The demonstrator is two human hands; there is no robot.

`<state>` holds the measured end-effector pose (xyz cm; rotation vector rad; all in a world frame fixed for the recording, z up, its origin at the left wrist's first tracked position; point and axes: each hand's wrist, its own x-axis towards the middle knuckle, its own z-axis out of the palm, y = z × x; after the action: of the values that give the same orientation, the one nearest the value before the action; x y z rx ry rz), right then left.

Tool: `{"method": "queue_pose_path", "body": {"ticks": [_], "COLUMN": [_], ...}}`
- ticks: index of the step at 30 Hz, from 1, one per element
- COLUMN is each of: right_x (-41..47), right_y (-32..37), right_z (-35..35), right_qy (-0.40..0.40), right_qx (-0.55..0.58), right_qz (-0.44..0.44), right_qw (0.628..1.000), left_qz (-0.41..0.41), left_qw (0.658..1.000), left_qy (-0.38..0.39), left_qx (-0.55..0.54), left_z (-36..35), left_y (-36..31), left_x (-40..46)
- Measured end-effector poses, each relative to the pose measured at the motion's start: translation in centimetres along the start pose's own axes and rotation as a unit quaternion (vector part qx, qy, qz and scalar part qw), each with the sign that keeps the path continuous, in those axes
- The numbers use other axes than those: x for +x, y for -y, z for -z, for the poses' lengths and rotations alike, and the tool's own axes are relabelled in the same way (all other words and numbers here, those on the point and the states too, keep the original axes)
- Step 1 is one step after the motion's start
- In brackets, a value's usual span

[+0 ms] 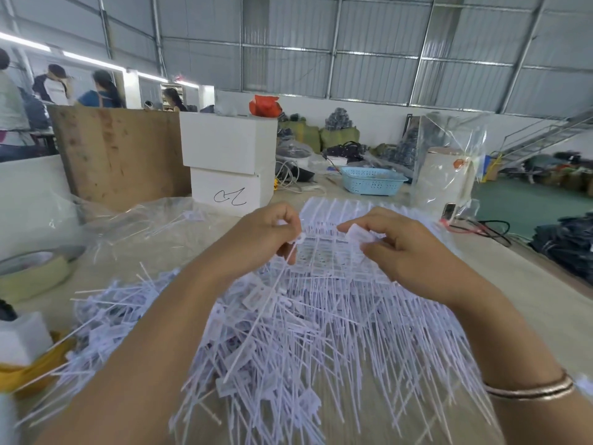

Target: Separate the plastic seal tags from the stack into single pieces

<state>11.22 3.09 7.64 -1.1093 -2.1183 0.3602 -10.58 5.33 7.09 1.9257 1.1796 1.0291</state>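
Item: single seal tag (282, 281), head pinched in your left hand (266, 234), tail trailing onto the loose pile (256, 332). Right hand (401, 248) grips the joined tag strip (362, 234), above the stack (353, 210) on the table (529, 303). Snap cleanly at the joint; keep the strip steady.

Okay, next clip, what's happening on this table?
A person is pulling thin white plastic seal tags apart. The left hand pinches one single tag by its head, its long tail hanging down. The right hand grips the joined sheet of tags lying at the far side. A large loose heap of separated tags covers the pale wooden table in front. A roll of beige tape sits at the left.
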Motion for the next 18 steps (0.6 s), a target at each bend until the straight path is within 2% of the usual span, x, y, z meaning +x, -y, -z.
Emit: {"method": "queue_pose_path", "body": {"ticks": [4,7,9,10,12,15,18], "right_x": [-0.1,-0.1,-0.1,-0.1,-0.1,0.0,0.0], "right_y": [0.1,0.6,0.8,1.0,1.3,1.4,1.0], "right_z": [-0.2,-1.2,-1.8,-2.0,-2.3,-2.4,-1.7], "right_qy": [0.060,0.080,0.081,0.078,0.072,0.061,0.063], "right_qx": [-0.056,-0.025,-0.007,-0.003,0.012,0.046,-0.024], "right_qz": [-0.015,-0.025,-0.022,-0.017,0.001,0.003,-0.054], "right_qw": [0.996,0.996,0.996,0.997,0.997,0.997,0.996], "left_qz": [0.031,0.026,-0.030,-0.049,-0.068,-0.109,-0.104], "left_qw": [0.984,0.956,0.967,0.980,0.993,0.990,0.993], "left_qy": [0.080,0.053,-0.013,-0.021,0.009,0.020,-0.003], "left_qx": [0.158,0.287,0.252,0.189,0.095,0.093,0.060], "left_z": [0.0,-0.4,-0.8,-1.1,-1.8,-2.6,-2.1], "left_y": [1.0,1.5,1.0,0.5,-0.3,-0.5,-0.3], "left_x": [0.0,0.1,0.0,-0.1,-0.4,-0.5,-0.4]}}
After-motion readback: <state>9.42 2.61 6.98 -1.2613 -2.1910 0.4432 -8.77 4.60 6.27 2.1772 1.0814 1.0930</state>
